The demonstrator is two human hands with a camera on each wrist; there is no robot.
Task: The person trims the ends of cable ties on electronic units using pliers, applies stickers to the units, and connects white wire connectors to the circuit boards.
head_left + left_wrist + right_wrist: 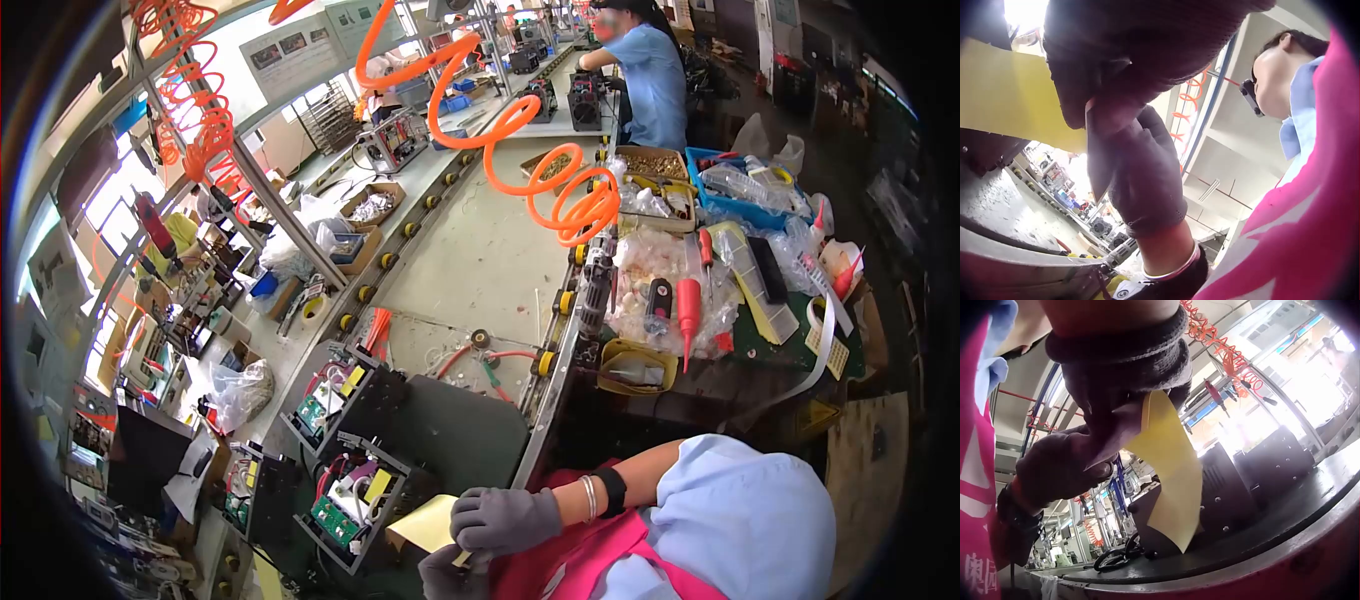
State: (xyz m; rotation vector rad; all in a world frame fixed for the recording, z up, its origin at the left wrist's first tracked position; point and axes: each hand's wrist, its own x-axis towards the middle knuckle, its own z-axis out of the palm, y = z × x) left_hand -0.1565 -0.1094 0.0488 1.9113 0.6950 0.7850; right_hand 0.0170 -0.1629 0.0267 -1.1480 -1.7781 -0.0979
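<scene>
Both of my grey-gloved hands hold a yellow sheet (428,522) at the bench's near edge. My right hand (468,522), with a bracelet and black wristband, pinches the sheet's near edge from above. My left hand (440,572) grips it just below, partly cut off by the frame. In the left wrist view the yellow sheet (1016,100) spreads left of the left hand (1104,106), with the right hand (1147,181) behind it. In the right wrist view the yellow sheet (1169,481) hangs curved from the right hand (1129,419), and the left hand (1060,469) touches beside it. An open black electronics unit (352,500) stands right next to the sheet.
Two more black units (340,398) (250,490) sit on the dark mat (460,430). A roller conveyor (470,260) runs away from me under an orange coiled hose (520,130). Bins of parts (740,190) and a red-tipped bottle (688,305) crowd the right. Another worker (650,80) sits far back.
</scene>
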